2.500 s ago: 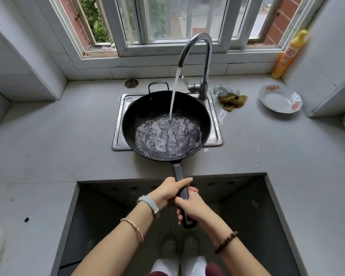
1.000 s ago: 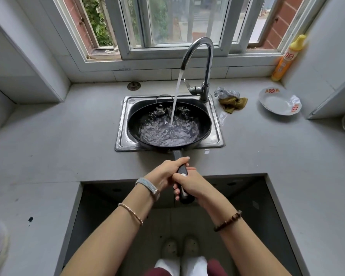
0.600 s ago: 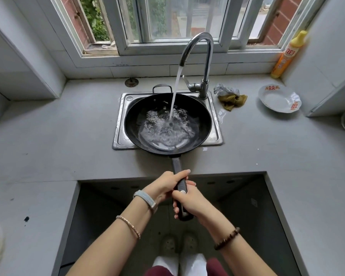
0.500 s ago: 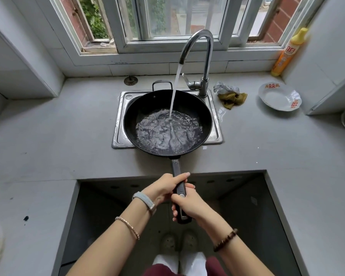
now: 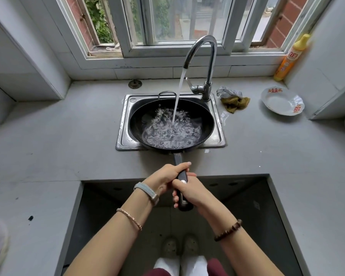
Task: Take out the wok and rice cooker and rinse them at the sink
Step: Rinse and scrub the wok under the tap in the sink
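A black wok [image 5: 139, 120] sits over the steel sink [image 5: 126, 136], filling most of the basin. Water runs from the curved faucet [image 5: 205, 56] into the wok and churns in its bottom. The wok's long dark handle [image 5: 177, 159] points toward me. My left hand [image 5: 167, 176] grips the handle on the upper part, and my right hand [image 5: 189, 190] grips it just below, the two hands touching. No rice cooker is in view.
Right of the sink lie a steel scourer with a brown cloth [image 5: 235, 100] and a white dish [image 5: 281, 100]. A yellow detergent bottle [image 5: 289, 60] stands in the far right corner. A square opening [image 5: 108, 216] in the grey counter lies under my arms.
The wok has been rocked over the sink under the running water, tipping forward and back. Now it sits slightly lower and farther into the basin, with water splashing more.
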Tool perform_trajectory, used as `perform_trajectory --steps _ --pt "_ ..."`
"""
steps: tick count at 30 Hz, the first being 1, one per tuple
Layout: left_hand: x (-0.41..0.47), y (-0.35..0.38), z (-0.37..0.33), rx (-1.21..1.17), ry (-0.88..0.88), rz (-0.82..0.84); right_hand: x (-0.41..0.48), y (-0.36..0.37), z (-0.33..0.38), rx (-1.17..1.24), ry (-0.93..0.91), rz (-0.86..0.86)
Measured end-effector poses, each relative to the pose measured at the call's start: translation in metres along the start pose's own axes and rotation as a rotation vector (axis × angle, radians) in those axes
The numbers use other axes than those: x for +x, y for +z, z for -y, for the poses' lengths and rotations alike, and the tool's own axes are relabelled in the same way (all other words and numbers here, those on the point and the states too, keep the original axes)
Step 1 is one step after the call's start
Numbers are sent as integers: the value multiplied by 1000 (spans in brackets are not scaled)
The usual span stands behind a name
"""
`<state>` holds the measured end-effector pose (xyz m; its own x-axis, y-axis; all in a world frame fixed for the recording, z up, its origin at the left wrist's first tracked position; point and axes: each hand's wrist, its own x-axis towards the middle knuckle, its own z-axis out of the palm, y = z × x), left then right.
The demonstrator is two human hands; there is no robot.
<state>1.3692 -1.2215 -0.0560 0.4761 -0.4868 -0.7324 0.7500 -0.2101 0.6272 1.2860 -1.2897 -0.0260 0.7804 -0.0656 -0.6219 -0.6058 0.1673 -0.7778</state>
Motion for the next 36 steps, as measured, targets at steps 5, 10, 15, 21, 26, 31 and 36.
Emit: perform_trajectory --steps 5,10,15,21,26,31,36 --pt "-2 4 -4 -17 5 -16 4 -1 3 24 18 -5" --pt "3 4 15 -12 32 -37 -1 -2 -13 -7 28 6" --pt "5 -3 29 28 -16 19 -1 -1 -30 -36 45 13" --pt "2 -9 32 42 -67 63 2 2 -36 22 98 39" --pt "-3 -11 17 26 -29 66 9 9 -19 387 225 77" --pt "-8 -12 3 13 -35 94 10 19 -4 621 304 62" --pt "-7 -13 -2 -11 -32 103 12 25 3 585 278 -10"
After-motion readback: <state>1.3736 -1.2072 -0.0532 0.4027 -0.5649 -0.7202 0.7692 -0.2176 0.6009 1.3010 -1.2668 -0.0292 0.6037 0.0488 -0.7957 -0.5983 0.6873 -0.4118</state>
